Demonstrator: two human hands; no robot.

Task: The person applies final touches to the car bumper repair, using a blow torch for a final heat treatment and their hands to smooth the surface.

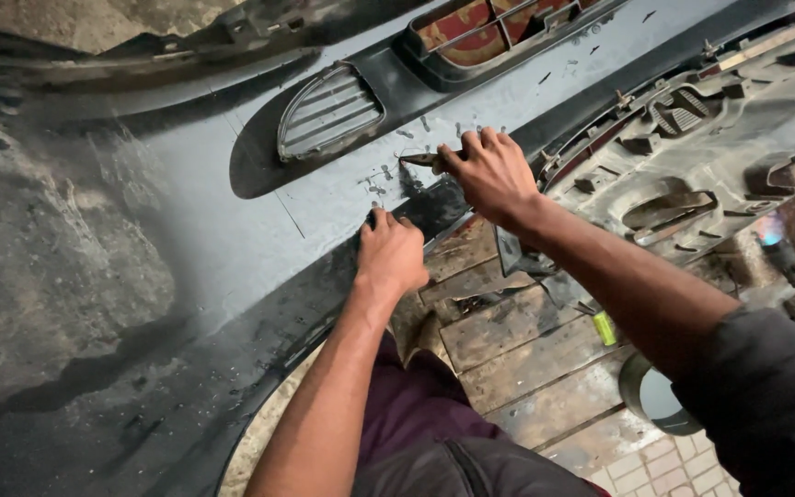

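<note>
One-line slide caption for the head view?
Right hand presses a thin metal tool onto a dark car bumper; left hand steadies its edge.

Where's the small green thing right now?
In the head view, the small green object lies on the wooden planks at lower right, just under the right forearm, below the grey bumper.

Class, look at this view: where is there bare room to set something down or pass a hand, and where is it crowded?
Free: the smooth bumper left of the left hand, below the oval grille; also the wooden planks between the forearms. Crowded: around the right hand with its tool, and the ribbed plastic panel at right.
</note>
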